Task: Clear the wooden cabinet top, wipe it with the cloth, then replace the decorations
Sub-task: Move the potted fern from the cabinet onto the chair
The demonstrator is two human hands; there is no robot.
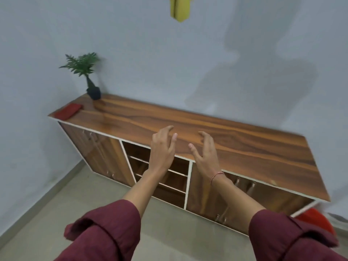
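Observation:
A long wooden cabinet top [226,146] runs from the far left to the near right. At its far left end stands a small green plant in a dark pot [93,92]. A folded dark red cloth [68,110] lies beside the plant, at the left corner. My left hand [162,149] and my right hand [204,153] hover side by side over the cabinet's front edge, palms facing each other, fingers spread and curved, nothing held.
Below the top are wooden doors with metal handles and an open shelf bay [162,174] in the middle. A red object [318,221] sits on the floor at the cabinet's right end. A yellow item [179,8] hangs on the grey wall above.

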